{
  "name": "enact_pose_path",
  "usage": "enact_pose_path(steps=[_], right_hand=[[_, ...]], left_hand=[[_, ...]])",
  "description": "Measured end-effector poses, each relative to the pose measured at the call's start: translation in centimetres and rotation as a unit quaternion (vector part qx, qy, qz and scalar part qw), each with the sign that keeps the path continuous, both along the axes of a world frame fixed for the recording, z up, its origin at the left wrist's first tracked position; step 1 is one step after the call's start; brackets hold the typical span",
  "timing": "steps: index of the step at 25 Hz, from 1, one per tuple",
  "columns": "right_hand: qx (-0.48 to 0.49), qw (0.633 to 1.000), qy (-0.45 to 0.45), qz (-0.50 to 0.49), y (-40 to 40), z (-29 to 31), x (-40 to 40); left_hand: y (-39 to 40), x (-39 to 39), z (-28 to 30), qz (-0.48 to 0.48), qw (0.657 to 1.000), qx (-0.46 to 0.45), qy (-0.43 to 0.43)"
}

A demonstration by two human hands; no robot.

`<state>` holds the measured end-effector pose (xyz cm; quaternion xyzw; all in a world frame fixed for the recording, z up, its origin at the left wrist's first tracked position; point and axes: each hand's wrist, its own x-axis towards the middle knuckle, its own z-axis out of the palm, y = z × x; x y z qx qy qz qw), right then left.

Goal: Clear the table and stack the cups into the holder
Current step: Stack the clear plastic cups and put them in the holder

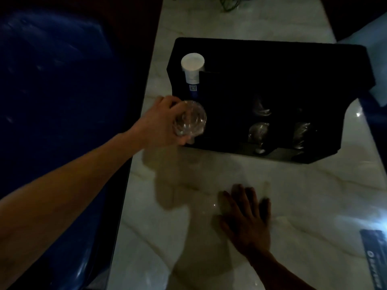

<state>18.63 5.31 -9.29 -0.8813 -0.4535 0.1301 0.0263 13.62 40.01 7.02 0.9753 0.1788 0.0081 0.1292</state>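
My left hand grips a clear plastic cup, or a small stack of them, at the front left corner of the black holder. A stack of white paper cups with a blue band stands in the holder's left slot, just behind the clear cup. Clear plastic-wrapped items sit in the holder's front compartments. My right hand lies flat on the marble table, fingers spread, holding nothing.
A dark blue seat runs along the table's left edge. A blue printed card lies at the right edge of the table. A pale blue object sits right of the holder. Dark cables lie at the far end.
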Motion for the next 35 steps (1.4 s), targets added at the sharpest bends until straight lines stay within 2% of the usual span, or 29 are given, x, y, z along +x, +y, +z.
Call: enact_pose_path(steps=[5,10,15,22,30,35], right_hand=[[0.002,1.0,-0.002,-0.002,-0.1,0.1,0.0],[-0.007,1.0,-0.002,-0.002,-0.1,0.2,-0.1],[-0.004,1.0,-0.004,0.001,0.0,0.4,-0.1],[0.001,1.0,0.008,0.001,0.2,1.0,-0.2],[-0.005,1.0,0.005,-0.002,0.1,1.2,-0.2],[0.004,1.0,0.004,0.0,0.0,0.9,-0.3]], left_hand=[[1.6,2.0,-0.2,-0.029,0.992,0.101,0.066],[1.3,2.9,-0.6,-0.078,0.976,0.181,0.095],[1.2,4.4,-1.4,-0.089,0.963,0.2,0.159],[0.9,4.9,-2.3,-0.067,0.966,0.193,0.159],[0.1,5.2,-3.1,-0.076,0.957,0.213,0.182],[-0.2,4.3,-3.0,-0.096,0.953,0.235,0.166]])
